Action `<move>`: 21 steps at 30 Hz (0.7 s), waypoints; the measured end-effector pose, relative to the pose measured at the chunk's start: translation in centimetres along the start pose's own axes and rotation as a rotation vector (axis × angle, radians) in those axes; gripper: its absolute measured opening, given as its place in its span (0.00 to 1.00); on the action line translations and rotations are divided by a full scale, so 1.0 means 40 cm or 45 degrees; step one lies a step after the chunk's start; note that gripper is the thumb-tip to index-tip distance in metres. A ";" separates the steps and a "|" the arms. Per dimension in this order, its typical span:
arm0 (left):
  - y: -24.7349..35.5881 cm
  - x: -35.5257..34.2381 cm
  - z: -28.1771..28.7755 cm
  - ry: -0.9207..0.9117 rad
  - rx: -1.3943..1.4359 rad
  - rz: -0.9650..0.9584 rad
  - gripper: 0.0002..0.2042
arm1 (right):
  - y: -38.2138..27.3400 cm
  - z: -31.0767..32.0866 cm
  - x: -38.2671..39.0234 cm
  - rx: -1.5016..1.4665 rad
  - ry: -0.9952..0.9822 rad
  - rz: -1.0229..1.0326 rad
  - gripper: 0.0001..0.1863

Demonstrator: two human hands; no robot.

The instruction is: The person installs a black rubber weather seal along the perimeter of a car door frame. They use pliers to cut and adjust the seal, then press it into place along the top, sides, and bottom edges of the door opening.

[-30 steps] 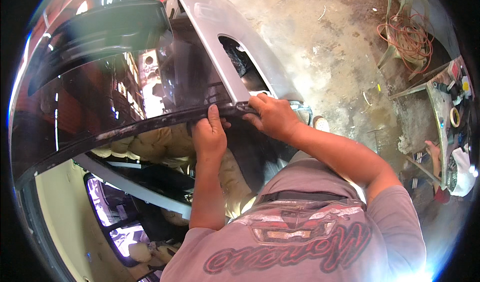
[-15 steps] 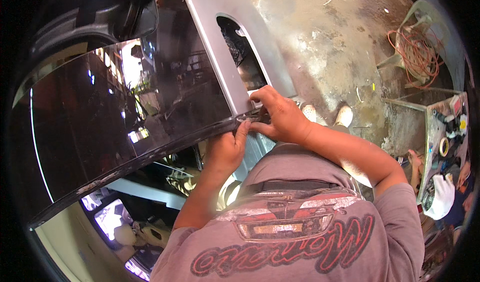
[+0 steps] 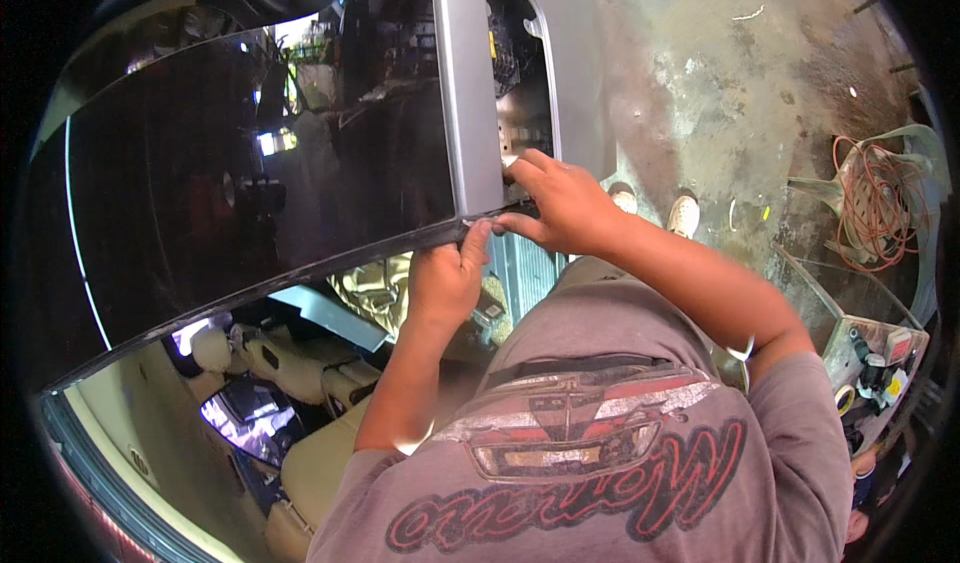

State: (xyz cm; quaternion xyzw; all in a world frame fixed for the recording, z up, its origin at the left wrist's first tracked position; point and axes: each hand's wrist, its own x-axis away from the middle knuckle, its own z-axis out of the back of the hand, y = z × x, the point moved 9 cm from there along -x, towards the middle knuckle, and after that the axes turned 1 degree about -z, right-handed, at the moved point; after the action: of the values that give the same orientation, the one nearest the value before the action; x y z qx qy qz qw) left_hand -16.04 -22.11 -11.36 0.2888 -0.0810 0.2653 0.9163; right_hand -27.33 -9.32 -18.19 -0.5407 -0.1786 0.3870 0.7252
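A vehicle's glossy black panel (image 3: 300,203) meets a grey body panel (image 3: 470,93) with a long rounded cutout (image 3: 522,73). A dark trim strip (image 3: 290,270) runs along their near edge. My left hand (image 3: 447,278) is closed on this strip near the corner, thumb on top, the other fingers folded underneath and mostly hidden. Just to its right, my right hand (image 3: 570,206) grips the grey panel's near end. Its bent fingers hook at the cutout, while the thumb presses at the edge beside my left thumb. Anything small between the thumbs cannot be made out.
Below the strip lies the vehicle's interior with a beige seat (image 3: 320,473) and a mirror-like shiny panel (image 3: 250,418). On the right stand a chair with a coiled orange hose (image 3: 875,203) and a work stand (image 3: 885,358) holding tape and bottles. White shoes (image 3: 684,215) show on the stained floor.
The view has shifted, so the vehicle appears more upright and more of the interior shows. Both hands stay at the same corner, with the thumbs still close together.
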 end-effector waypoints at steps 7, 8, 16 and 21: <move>0.005 0.000 -0.026 -0.029 0.037 0.215 0.23 | -0.004 -0.005 -0.020 -0.019 -0.089 0.126 0.22; 0.009 0.001 -0.029 -0.016 0.071 0.241 0.23 | -0.003 -0.002 -0.019 -0.029 -0.060 0.117 0.22; 0.075 0.030 0.046 0.160 -0.010 0.230 0.23 | -0.028 0.010 -0.016 0.063 0.024 0.114 0.27; 0.043 0.030 0.027 0.282 0.010 0.220 0.22 | -0.028 0.004 -0.022 0.019 0.042 0.215 0.25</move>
State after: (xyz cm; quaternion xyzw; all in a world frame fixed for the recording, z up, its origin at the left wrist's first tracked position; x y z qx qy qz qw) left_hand -15.94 -21.02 -9.27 0.2532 -0.0028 0.3738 0.8923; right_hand -27.57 -10.02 -16.94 -0.5546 -0.1174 0.4393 0.6968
